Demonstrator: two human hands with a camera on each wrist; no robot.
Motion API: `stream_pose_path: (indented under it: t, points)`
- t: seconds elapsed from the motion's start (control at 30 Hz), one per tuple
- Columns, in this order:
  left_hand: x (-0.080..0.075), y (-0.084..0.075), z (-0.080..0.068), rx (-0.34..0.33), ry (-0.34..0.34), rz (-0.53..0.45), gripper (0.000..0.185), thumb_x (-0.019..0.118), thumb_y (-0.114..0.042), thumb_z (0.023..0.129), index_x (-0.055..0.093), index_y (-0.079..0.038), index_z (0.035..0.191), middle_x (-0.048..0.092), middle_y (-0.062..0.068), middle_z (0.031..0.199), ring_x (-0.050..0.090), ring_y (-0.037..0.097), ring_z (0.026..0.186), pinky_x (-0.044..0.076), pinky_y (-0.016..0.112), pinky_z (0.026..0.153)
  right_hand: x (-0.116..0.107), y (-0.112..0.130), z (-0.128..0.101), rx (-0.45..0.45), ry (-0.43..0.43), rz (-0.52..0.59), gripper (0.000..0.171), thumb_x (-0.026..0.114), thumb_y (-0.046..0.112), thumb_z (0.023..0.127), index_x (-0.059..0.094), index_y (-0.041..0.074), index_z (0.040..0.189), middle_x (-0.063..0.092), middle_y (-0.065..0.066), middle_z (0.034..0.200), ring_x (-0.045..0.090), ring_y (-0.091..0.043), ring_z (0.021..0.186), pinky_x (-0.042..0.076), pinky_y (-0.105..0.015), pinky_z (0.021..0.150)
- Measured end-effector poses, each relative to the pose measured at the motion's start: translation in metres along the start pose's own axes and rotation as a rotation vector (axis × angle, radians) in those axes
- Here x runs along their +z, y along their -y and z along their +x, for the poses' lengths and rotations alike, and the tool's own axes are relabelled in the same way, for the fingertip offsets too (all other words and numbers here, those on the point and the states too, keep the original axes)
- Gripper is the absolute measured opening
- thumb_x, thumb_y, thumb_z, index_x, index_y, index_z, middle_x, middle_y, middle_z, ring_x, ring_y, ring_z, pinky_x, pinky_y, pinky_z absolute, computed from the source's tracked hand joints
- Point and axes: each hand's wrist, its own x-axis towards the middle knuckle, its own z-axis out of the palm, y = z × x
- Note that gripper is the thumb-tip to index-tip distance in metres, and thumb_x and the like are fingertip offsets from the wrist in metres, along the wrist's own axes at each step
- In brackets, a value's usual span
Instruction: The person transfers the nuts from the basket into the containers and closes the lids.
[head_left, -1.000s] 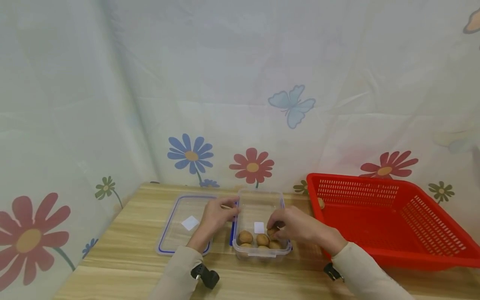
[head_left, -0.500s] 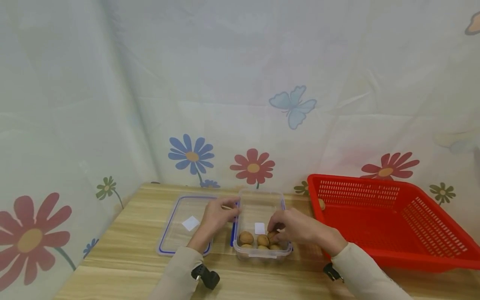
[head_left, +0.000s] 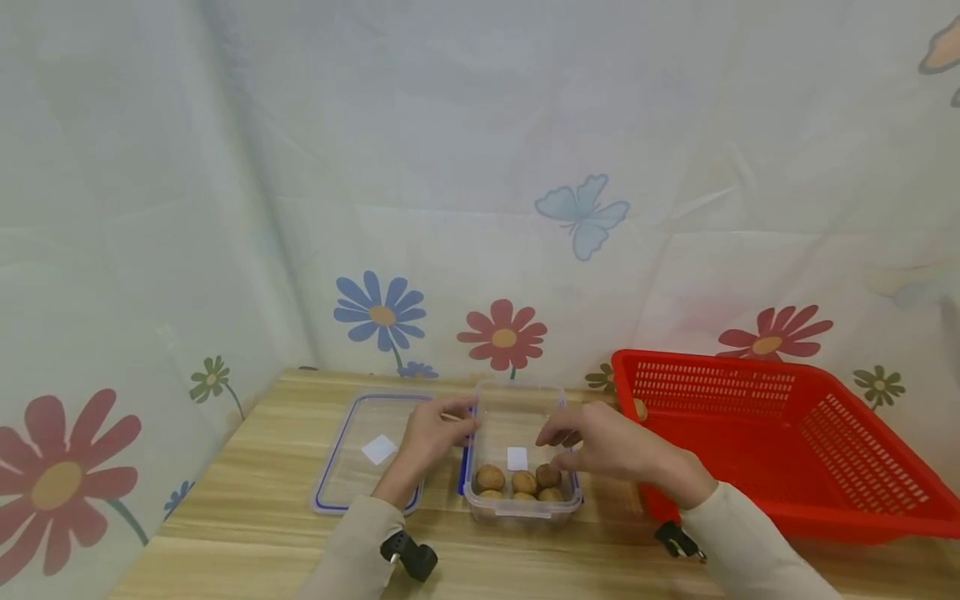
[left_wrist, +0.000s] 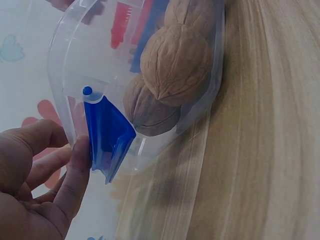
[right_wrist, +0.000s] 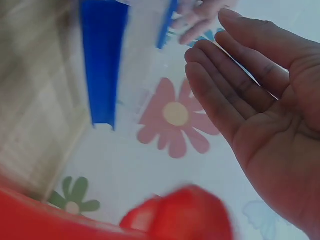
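Note:
A clear plastic food container [head_left: 517, 400] with blue side latches stands on the wooden table. Several walnuts [head_left: 524, 482] sit in its near end, beside a white label. My left hand [head_left: 433, 433] grips its left edge with thumb and fingertips; in the left wrist view those fingertips meet the rim by a blue latch [left_wrist: 109, 137]. Above the container's right edge hovers my right hand [head_left: 611, 442], nothing in its fingers. In the right wrist view, this hand [right_wrist: 260, 100] has its fingers extended and apart from the container.
To the left lies the clear lid [head_left: 352, 467] with a blue seal and a white label. A large red basket [head_left: 750, 425] stands at the right, with one walnut [head_left: 640, 409] at its left wall. A flowered curtain [head_left: 420, 208] hangs behind.
My right hand has let go of a walnut in the container's near right corner and lifted slightly up and to the right. My left hand has stayed at the edge.

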Motion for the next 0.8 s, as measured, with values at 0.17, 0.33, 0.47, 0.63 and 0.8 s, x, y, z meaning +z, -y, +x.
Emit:
stream_pose_path:
  t: [0.17, 0.33, 0.47, 0.63, 0.8]
  points:
    - [0.000, 0.001, 0.000, 0.002, -0.001, -0.005, 0.035, 0.078, -0.004, 0.095, 0.075, -0.001, 0.130, 0.073, 0.010, 0.100, 0.076, 0.023, 0.075, 0.066, 0.042, 0.074, -0.015, 0.006, -0.005, 0.016, -0.045, -0.015, 0.024, 0.085, 0.016, 0.093, 0.080, 0.019, 0.116, 0.075, 0.008, 0.110, 0.072, -0.014, 0.100, 0.063, -0.031, 0.088]
    - [0.001, 0.001, 0.000, 0.001, -0.007, -0.010, 0.035, 0.079, -0.004, 0.094, 0.075, 0.000, 0.129, 0.072, 0.010, 0.099, 0.076, 0.023, 0.074, 0.066, 0.041, 0.073, -0.030, 0.010, -0.011, 0.047, -0.092, 0.024, 0.028, 0.085, 0.012, 0.092, 0.079, 0.018, 0.119, 0.075, 0.008, 0.112, 0.071, -0.018, 0.103, 0.063, -0.029, 0.088]
    - [0.001, 0.001, 0.000, 0.000, -0.009, -0.011, 0.035, 0.079, -0.004, 0.094, 0.075, 0.000, 0.129, 0.073, 0.009, 0.099, 0.076, 0.024, 0.074, 0.066, 0.042, 0.074, -0.044, 0.007, -0.016, 0.082, -0.131, 0.034, 0.029, 0.085, 0.012, 0.092, 0.079, 0.017, 0.120, 0.075, 0.007, 0.112, 0.071, -0.020, 0.103, 0.063, -0.029, 0.087]
    - [0.000, 0.001, 0.000, -0.006, -0.007, -0.004, 0.035, 0.079, -0.005, 0.094, 0.075, 0.000, 0.129, 0.073, 0.009, 0.099, 0.076, 0.023, 0.075, 0.066, 0.043, 0.074, -0.062, -0.001, -0.020, 0.101, -0.180, 0.019, 0.029, 0.086, 0.017, 0.092, 0.078, 0.016, 0.120, 0.075, 0.005, 0.112, 0.071, -0.018, 0.103, 0.063, -0.036, 0.092]
    - [0.000, 0.000, 0.001, -0.018, -0.007, 0.001, 0.036, 0.078, -0.006, 0.095, 0.075, -0.002, 0.131, 0.073, 0.007, 0.100, 0.076, 0.022, 0.076, 0.066, 0.044, 0.076, -0.077, -0.016, -0.023, 0.117, -0.200, 0.042, 0.028, 0.083, 0.015, 0.095, 0.077, 0.011, 0.122, 0.076, -0.001, 0.115, 0.071, -0.021, 0.103, 0.063, -0.033, 0.092]
